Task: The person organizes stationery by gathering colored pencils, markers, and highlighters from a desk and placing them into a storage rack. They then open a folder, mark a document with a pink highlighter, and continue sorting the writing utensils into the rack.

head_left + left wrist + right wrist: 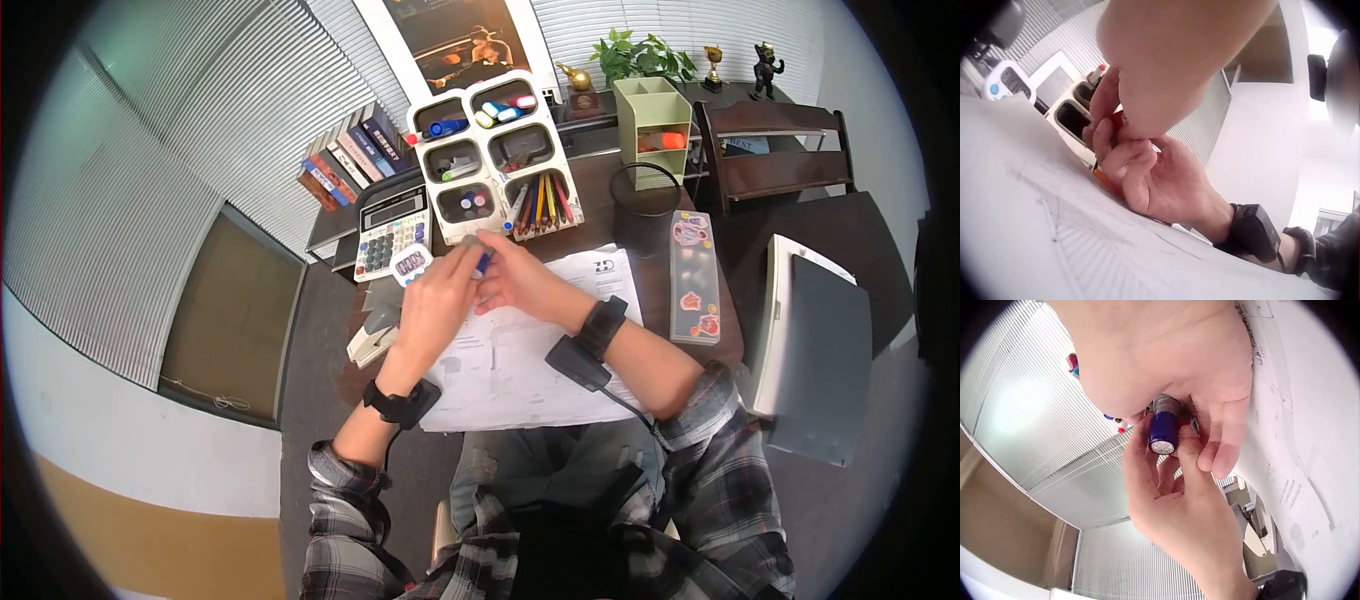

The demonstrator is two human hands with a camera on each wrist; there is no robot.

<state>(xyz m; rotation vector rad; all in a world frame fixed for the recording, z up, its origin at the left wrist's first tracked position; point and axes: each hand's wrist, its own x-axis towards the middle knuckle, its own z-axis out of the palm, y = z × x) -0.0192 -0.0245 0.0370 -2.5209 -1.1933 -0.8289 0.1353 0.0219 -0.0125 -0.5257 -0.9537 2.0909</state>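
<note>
Over the papers, both hands meet around a small blue cylinder (1164, 430) with a grey upper part and a pale, patterned round end. My left hand (438, 298) pinches its blue body between thumb and fingers, seen from below in the right wrist view. The right hand (532, 282) closes in from the other side, its fingers bent around the grey part, which its palm partly covers. In the left wrist view the hands hide the cylinder, and the right hand's curled fingers (1138, 172) show beneath the left wrist.
Beyond the hands stands a white organizer (482, 150) with markers and colored pencils. To its left are a calculator (392, 235), a white timer (411, 264), a stapler (372, 340) and books (355, 155). Right of the papers (520, 365) lie a pencil case (694, 280) and a black mesh holder (645, 215).
</note>
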